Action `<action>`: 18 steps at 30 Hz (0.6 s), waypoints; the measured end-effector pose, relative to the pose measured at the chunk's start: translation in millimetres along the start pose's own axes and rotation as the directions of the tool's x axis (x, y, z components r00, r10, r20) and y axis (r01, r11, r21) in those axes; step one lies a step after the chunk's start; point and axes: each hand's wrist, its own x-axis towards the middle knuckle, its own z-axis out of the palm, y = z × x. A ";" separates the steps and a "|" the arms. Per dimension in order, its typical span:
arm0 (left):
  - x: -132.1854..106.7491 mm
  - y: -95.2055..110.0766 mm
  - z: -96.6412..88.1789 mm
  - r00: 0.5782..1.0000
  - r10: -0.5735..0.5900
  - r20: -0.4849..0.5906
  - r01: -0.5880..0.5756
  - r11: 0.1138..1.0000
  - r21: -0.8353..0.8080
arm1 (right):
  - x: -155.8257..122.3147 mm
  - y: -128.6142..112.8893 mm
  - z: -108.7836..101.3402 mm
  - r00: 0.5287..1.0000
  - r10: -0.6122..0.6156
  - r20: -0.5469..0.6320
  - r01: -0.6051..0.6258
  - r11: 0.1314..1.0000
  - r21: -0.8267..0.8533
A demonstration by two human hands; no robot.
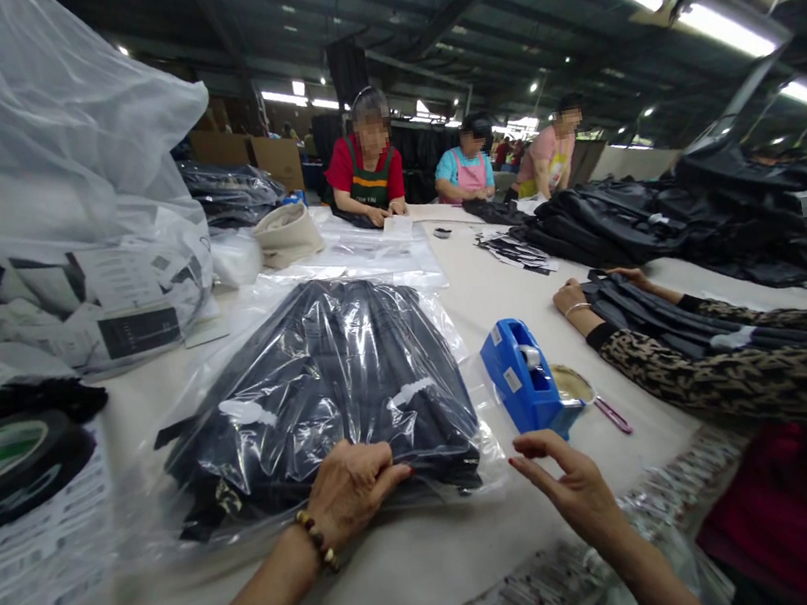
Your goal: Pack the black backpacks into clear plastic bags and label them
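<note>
1. Clear plastic bag of folded dark garments [329,384] lies flat on the table [407,580], in front of the wearer; the blue tape dispenser [518,381] stands just off its right side.
2. Left hand [352,492] rests on the bag's near part, fingers curled, thumb out to the right; can't tell if it grips film or only presses.
3. Right hand [563,481] hangs near the bag's right corner, thumb and forefinger tips close together; can't tell if anything thin, tape say, sits between them.
4. Risks, my read: loose film could wrinkle or trap air if the left hand drags; the stack could skew under uneven pressure; the right wrist could knock the dispenser if it swings outward.
5. Edges and room: bare tabletop shows nearside of the bag; label sheets [40,559] and black tape roll [15,472] bound the left; pink-handled tool [614,416] and a co-worker's hand [571,301] limit reach rightward.
</note>
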 end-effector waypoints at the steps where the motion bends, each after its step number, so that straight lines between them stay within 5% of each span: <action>1: 0.0 0.0 0.1 1.000 0.000 0.001 0.000 1.000 0.000 | -0.1 0.9 -2.5 0.997 0.017 -0.079 -0.018 1.000 -0.013; 4: 0.3 0.8 -0.7 1.000 -0.006 0.014 0.006 1.000 -0.005 | 4.9 6.2 -13.0 0.920 0.100 -0.380 -0.134 0.989 -0.063; 7: 0.3 1.0 -1.2 1.000 -0.017 0.026 0.017 1.000 -0.016 | 20.8 16.2 -25.4 0.812 0.276 -0.514 -0.343 0.939 -0.038; 12: 0.1 0.0 0.7 0.993 -0.076 0.086 0.079 0.996 -0.035 | 52.7 38.1 -33.2 0.767 0.471 -0.436 -0.500 0.864 0.055; 18: 1.7 2.0 -1.4 0.984 -0.108 0.143 0.110 0.994 -0.007 | 64.5 58.7 -24.1 0.723 0.579 -0.378 -0.534 0.815 0.227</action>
